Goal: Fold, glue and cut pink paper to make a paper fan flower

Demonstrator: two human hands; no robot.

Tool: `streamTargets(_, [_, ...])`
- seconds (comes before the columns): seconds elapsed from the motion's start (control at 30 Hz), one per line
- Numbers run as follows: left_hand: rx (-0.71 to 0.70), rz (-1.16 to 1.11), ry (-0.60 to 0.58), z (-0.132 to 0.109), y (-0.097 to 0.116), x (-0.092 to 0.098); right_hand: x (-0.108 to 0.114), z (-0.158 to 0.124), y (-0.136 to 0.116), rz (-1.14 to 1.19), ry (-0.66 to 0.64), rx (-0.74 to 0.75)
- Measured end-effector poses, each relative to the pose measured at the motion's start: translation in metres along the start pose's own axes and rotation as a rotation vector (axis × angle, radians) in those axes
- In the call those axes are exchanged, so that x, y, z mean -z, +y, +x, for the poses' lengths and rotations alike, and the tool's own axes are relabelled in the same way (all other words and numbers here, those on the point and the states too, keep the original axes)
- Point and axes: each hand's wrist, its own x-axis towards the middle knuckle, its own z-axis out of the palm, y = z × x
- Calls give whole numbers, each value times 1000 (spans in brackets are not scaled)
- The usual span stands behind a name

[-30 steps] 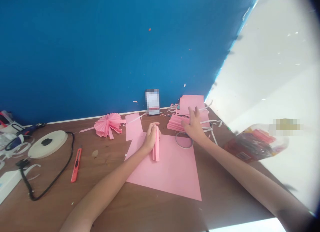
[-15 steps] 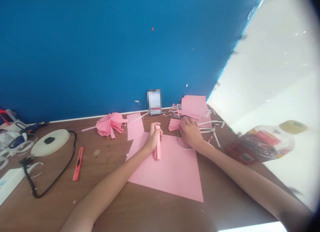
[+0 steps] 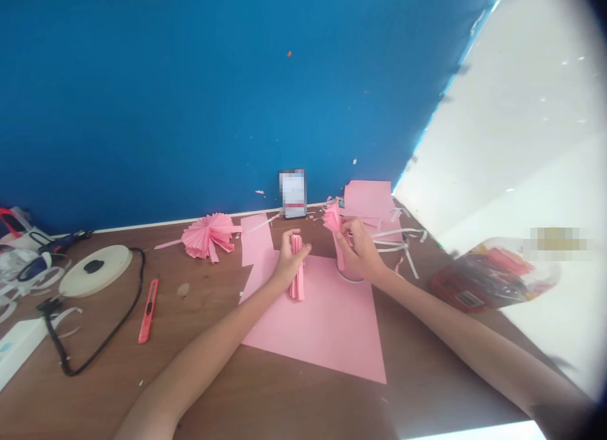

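Observation:
My left hand [image 3: 288, 261] is closed around a narrow strip of pleated pink paper [image 3: 297, 282], held upright over a large pink sheet [image 3: 317, 332]. To its right, my right hand [image 3: 358, 250] pinches a second pleated pink paper piece [image 3: 334, 220], whose folds spread at the top. The two pieces are apart from each other. Under my right hand, part of a grey ring [image 3: 349, 277] shows at the sheet's edge. A pink paper fan rosette [image 3: 210, 236] lies to the left, beside a smaller pink sheet [image 3: 256, 241].
A red box cutter [image 3: 148, 310] and a white round reel [image 3: 97, 270] with a black cable lie on the left. A phone [image 3: 293, 193] leans on the blue wall. Pink sheets [image 3: 367, 198] and white strips sit at the back right, near a plastic jar [image 3: 488, 272].
My right hand has lifted the second pleated piece off the table and turned it upright. My left hand stays in place with its strip, its thumb shifted outward.

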Motion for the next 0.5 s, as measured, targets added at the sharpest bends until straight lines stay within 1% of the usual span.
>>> streamTargets(0.2, [-21, 28, -71, -1, 5, 0, -5, -3, -9, 158, -14, -99])
streamTargets(0.37, [-52, 20, -123, -3, 6, 0, -3, -7, -21, 287, 6, -218])
streamTargets(0.43, [-49, -7, -162, -3, 7, 0, -1, -7, -23, 364, -8, -265])
streamTargets(0.5, [-36, -33, -195, -3, 7, 0, -1, -7, -24, 436, -52, -302])
